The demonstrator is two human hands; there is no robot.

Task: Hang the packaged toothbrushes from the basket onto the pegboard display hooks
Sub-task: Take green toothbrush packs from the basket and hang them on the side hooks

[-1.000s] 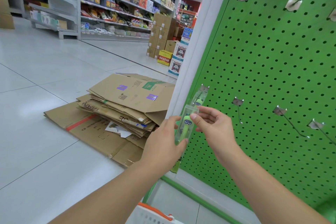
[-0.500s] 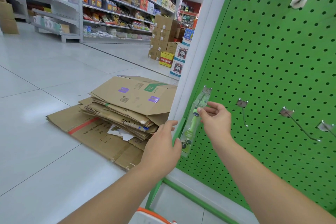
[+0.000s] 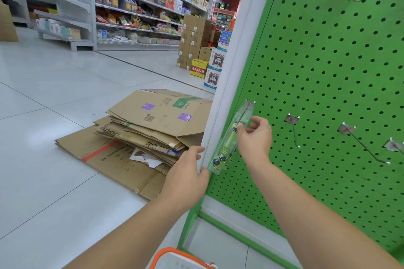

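Both bare forearms reach forward from the bottom edge. Left hand (image 3: pixel 185 172) has loosely curled fingers, thumb tip beside the toothbrush pack (image 3: pixel 229 144) bottom corner. Right hand (image 3: pixel 255 137), higher, right of the pack, pinches its upper part with thumb and forefinger.

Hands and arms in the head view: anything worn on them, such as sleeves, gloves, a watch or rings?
Nothing worn shows. The left hand and the right hand are bare, with no gloves, rings or watch in view. Both forearms are bare as far as the frame edge, with no sleeve visible.
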